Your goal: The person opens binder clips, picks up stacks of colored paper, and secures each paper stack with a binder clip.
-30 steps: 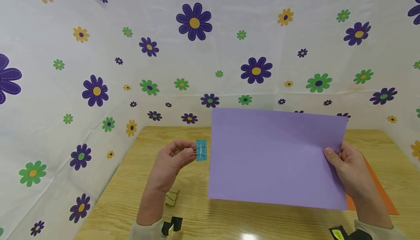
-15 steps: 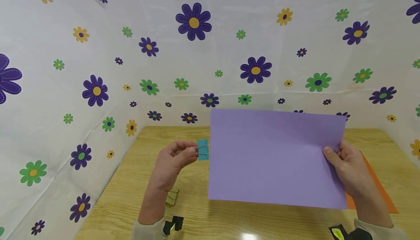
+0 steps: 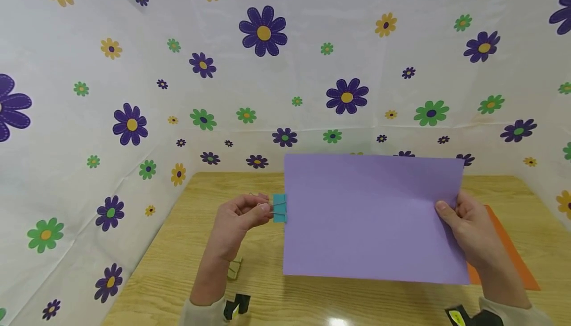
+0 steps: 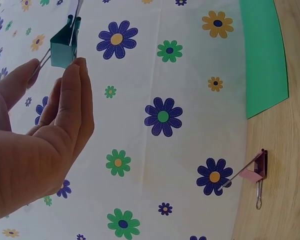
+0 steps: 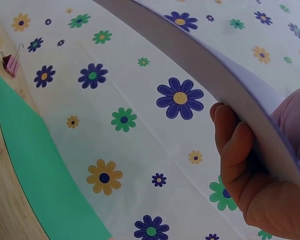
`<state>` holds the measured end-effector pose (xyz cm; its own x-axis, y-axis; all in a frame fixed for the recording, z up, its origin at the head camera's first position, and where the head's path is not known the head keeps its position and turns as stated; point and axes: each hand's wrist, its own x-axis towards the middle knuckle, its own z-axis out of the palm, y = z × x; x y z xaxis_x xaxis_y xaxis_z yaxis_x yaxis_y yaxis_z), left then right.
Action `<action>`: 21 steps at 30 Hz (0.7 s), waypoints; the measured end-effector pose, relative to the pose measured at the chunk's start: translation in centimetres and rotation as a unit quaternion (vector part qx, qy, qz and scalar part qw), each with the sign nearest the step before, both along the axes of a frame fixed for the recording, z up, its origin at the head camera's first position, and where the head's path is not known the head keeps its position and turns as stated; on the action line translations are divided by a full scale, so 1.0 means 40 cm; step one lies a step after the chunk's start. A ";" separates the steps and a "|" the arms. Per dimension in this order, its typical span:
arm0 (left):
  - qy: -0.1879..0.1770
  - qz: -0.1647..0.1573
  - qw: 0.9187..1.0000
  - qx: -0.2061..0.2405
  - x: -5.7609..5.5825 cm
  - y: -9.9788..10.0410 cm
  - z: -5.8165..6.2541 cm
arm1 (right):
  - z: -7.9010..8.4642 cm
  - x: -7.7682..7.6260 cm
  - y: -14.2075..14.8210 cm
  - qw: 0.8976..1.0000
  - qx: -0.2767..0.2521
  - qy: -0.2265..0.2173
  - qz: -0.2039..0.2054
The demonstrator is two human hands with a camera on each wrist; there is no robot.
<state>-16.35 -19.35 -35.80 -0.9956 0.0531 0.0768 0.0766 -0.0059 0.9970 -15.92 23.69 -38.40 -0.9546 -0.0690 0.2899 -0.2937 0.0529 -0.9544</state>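
Observation:
My left hand point(image 3: 243, 217) pinches the wire handles of a teal binder clip point(image 3: 279, 208) between thumb and fingers. The clip's mouth meets the left edge of a purple sheet of paper point(image 3: 370, 217), raised above the table. In the left wrist view, the binder clip point(image 4: 63, 52) points up at the sheet's edge; how far the paper reaches inside is hard to tell. My right hand point(image 3: 468, 227) grips the sheet's right side, thumb in front and fingers behind. In the right wrist view, curled fingers point(image 5: 235, 150) lie against the back of the sheet point(image 5: 205, 65).
On the wooden table point(image 3: 178, 276), a yellow binder clip point(image 3: 234, 268) lies below the left hand. An orange sheet point(image 3: 513, 256) lies under the right forearm. Wrist views show a green sheet point(image 4: 267, 60) and a pink binder clip point(image 4: 255, 172). Flower-patterned cloth point(image 3: 285, 68) surrounds the table.
My left hand has moved slightly right, bringing the teal binder clip up to the purple sheet's left edge. The sheet has dipped slightly and shifted a little left with the right hand.

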 end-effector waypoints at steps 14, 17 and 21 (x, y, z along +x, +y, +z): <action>-0.006 0.005 1.000 -0.003 0.002 0.003 -0.005 | -0.001 0.004 -0.003 1.000 0.023 -0.010 -0.010; -0.003 0.005 1.000 -0.001 0.003 0.006 -0.006 | -0.002 0.003 -0.006 1.000 0.012 -0.007 -0.008; 0.000 0.005 1.000 -0.002 0.001 0.006 -0.006 | 0.000 0.003 -0.009 1.000 0.002 -0.001 -0.007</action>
